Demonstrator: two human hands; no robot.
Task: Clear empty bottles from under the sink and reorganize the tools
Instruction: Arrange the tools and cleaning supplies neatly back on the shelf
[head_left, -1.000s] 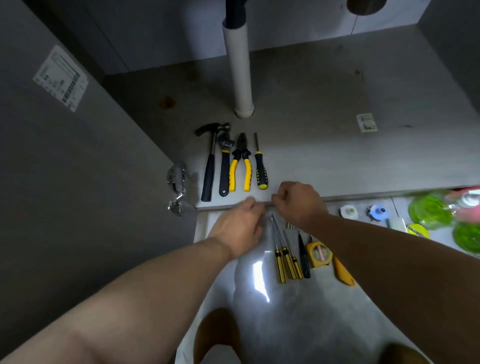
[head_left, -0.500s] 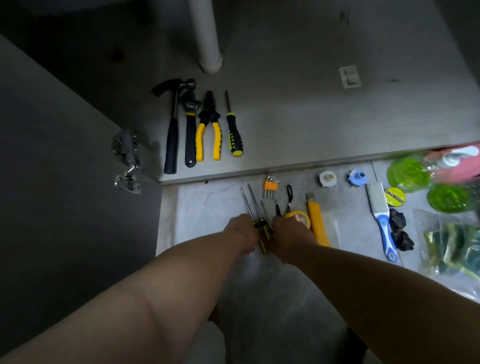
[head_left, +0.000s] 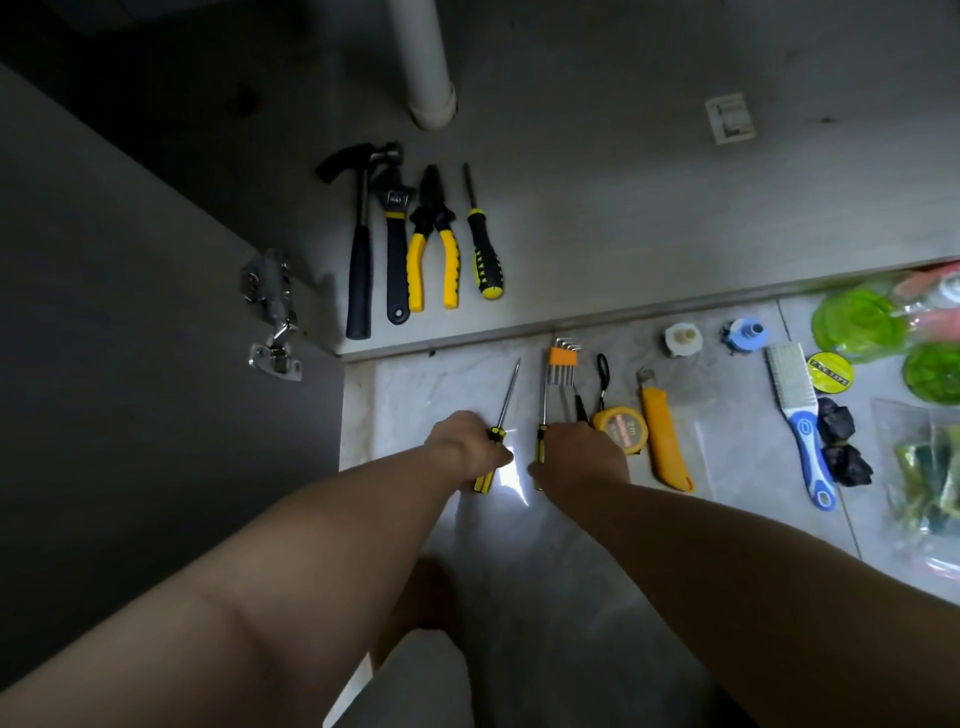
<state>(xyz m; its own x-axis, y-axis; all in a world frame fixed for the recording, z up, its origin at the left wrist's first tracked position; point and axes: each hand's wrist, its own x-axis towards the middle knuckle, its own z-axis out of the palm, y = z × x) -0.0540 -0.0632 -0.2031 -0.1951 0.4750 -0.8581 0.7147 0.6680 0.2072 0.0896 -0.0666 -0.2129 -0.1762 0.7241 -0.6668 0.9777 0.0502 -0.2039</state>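
my left hand (head_left: 465, 447) curls round the handle of the first slim screwdriver (head_left: 506, 395), and my right hand (head_left: 579, 457) grips the handle of the second slim screwdriver (head_left: 544, 395). both are low over the floor tile (head_left: 415, 384), just in front of the cabinet; whether either is lifted i cannot tell. both shafts point away from me toward the cabinet floor (head_left: 649, 234), the first leaning slightly right. the thick screwdriver (head_left: 483, 254) there lies the same way, handle toward me. the bare spot to its right is straight ahead of the second one, so i judge my right hand goes first.
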